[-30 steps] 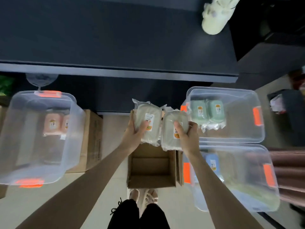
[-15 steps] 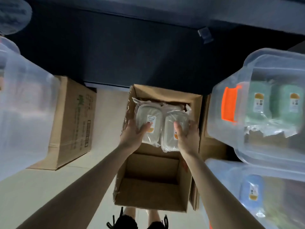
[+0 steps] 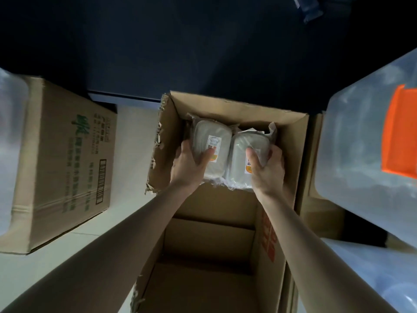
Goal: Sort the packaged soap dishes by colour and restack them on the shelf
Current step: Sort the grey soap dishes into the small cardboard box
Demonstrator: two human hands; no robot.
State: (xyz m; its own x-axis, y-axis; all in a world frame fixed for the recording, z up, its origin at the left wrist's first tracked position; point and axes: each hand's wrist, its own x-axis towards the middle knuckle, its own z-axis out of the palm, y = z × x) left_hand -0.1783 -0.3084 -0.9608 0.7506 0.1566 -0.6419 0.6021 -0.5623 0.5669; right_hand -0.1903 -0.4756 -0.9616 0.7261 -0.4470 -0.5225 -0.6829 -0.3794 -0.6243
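Two pale grey-white soap dishes in clear plastic wrap sit side by side inside the far end of an open cardboard box (image 3: pixel 291 141). My left hand (image 3: pixel 188 164) grips the left soap dish (image 3: pixel 211 136), thumb on its label. My right hand (image 3: pixel 267 170) grips the right soap dish (image 3: pixel 240 152), thumb across its orange label. The two packages touch each other. The near part of the box shows a bare cardboard floor.
A closed cardboard carton (image 3: pixel 65 159) with green print lies on the pale floor at left. A clear plastic bin (image 3: pixel 361 141) with an orange latch stands at right, another clear bin (image 3: pixel 9 143) at the far left edge. Dark shelving fills the top.
My view dropped from the shelf and bins down to the open box. Both hands lowered the two pale soap dishes from chest height into the box's far end.
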